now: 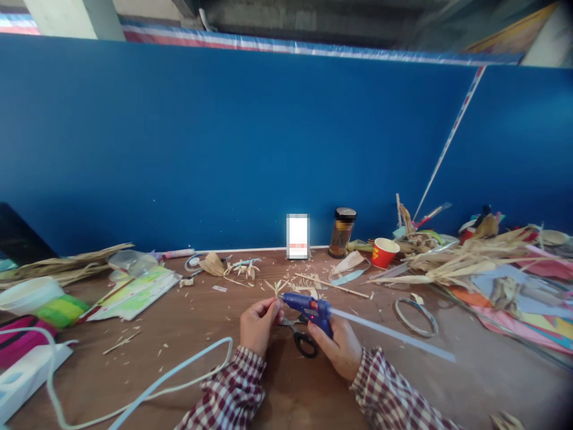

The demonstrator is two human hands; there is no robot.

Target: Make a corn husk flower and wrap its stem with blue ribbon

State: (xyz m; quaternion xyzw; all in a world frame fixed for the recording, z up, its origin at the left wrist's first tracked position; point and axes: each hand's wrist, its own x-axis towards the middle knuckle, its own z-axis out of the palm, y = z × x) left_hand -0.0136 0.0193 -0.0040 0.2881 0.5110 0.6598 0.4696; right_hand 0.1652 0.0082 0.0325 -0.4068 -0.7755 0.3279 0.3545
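My right hand [339, 346] is closed around the grip of a blue glue gun [308, 307] with a small red light, its nozzle pointing left. A long pale glue stick [394, 335] sticks out of the gun's back toward the right. My left hand [258, 322] pinches a small straw-coloured piece [276, 289] right at the nozzle tip. Black-handled scissors [301, 335] lie on the brown table [188, 334] just under both hands. Both sleeves are red-and-white checked.
Dried husks and straw [452, 260] pile up at the right with coloured paper. A red paper cup [384, 252] and a dark jar [342, 232] stand by the blue wall. A white cable [134, 391], a wire ring [416, 316], and packets lie around.
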